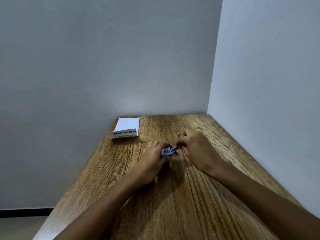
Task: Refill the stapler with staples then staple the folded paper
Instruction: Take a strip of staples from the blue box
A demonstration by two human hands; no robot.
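A small blue and white staple box (167,151) sits in the middle of the wooden table (199,196), gripped by my left hand (150,161). My right hand (194,149) pinches the box's right end, where a dark inner part (174,148) sticks out. Under my left hand lies a yellow stapler (170,164); only small yellow bits of it show. The folded white paper (127,127) with black print rests at the table's far left corner, well apart from both hands.
Grey walls close the table off at the back and along the right side. The table's left edge (83,170) drops to the floor. Bare wood lies in front of my hands and to their right.
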